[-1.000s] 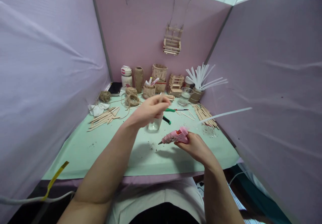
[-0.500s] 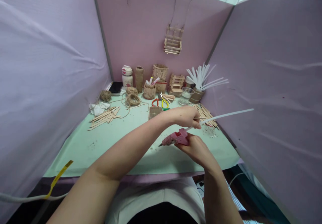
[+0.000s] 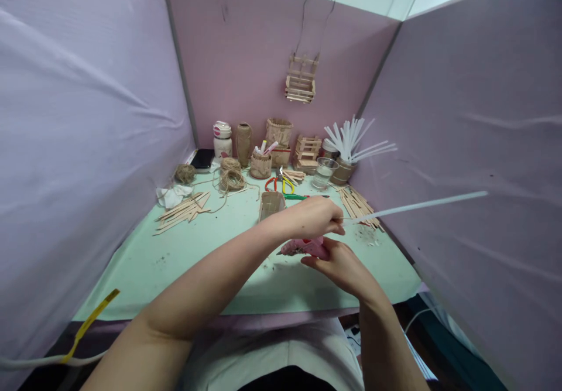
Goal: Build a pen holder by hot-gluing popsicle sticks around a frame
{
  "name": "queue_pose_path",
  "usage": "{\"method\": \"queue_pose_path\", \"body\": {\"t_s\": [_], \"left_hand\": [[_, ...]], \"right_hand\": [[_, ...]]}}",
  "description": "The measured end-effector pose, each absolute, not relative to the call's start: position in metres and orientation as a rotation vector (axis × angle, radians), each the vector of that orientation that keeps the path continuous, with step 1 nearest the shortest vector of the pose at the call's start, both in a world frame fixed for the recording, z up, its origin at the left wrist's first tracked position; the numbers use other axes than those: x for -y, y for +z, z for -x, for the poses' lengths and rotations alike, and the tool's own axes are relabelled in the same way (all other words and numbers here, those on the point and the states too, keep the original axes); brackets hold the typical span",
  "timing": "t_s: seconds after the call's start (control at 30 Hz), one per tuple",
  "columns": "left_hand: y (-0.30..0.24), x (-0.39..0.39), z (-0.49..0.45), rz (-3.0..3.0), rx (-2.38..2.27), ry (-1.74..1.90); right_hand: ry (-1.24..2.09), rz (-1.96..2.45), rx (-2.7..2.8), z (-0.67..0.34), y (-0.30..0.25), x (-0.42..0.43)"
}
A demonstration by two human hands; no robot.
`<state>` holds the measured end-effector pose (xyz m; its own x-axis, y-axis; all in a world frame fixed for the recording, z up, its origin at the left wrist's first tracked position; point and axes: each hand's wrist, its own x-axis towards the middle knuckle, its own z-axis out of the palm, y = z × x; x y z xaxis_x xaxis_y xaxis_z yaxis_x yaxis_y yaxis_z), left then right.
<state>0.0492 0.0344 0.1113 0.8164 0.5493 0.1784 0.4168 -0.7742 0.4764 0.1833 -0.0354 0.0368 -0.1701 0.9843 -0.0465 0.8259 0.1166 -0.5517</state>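
Observation:
My right hand (image 3: 341,265) is wrapped round a pink hot glue gun (image 3: 302,246), held low over the green table mat (image 3: 167,256) with its nozzle pointing left. My left hand (image 3: 309,216) reaches across above the gun and pinches the near end of a long white glue stick (image 3: 417,205). The stick runs out to the right toward the purple partition. A small jar clad in wooden sticks (image 3: 271,203) stands just behind my left wrist.
Along the back wall stand twine-wrapped jars (image 3: 278,133), a white bottle (image 3: 222,138), a clear glass (image 3: 325,172) and a pot of white glue sticks (image 3: 349,145). Wooden craft sticks (image 3: 182,209) lie left, more at right (image 3: 357,202). Pliers (image 3: 281,183) and twine (image 3: 230,177) lie mid-table.
My left hand left the small jar, crossed to the right and took the glue stick's end. The stick has since slid further right, out from the gun.

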Motion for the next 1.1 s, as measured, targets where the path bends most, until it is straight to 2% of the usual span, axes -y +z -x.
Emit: {"method": "queue_pose_path", "body": {"t_s": [0.2,0.4,0.5,0.63,0.83,1.1], "left_hand": [[0.101,-0.023,-0.033,-2.696,-0.752,0.463],[0.102,-0.012,-0.024,-2.605,-0.765,0.484],[0.106,-0.011,-0.008,-2.373,-0.694,0.685],[0.095,-0.025,0.038,-1.725,-0.625,1.155],[0.052,-0.052,0.089,-1.263,-0.623,1.514],[0.015,-0.062,0.108,-1.288,-0.997,1.449]], "right_hand": [[0.983,1.398,2.407,-0.189,0.054,0.017],[1.331,1.471,2.365,-0.182,0.056,0.004],[1.398,1.427,2.328,-0.181,0.059,0.011],[1.541,1.076,2.203,-0.181,0.072,0.027],[1.537,1.136,2.225,-0.174,0.077,0.036],[1.4,1.363,2.206,-0.171,0.05,0.022]]}}
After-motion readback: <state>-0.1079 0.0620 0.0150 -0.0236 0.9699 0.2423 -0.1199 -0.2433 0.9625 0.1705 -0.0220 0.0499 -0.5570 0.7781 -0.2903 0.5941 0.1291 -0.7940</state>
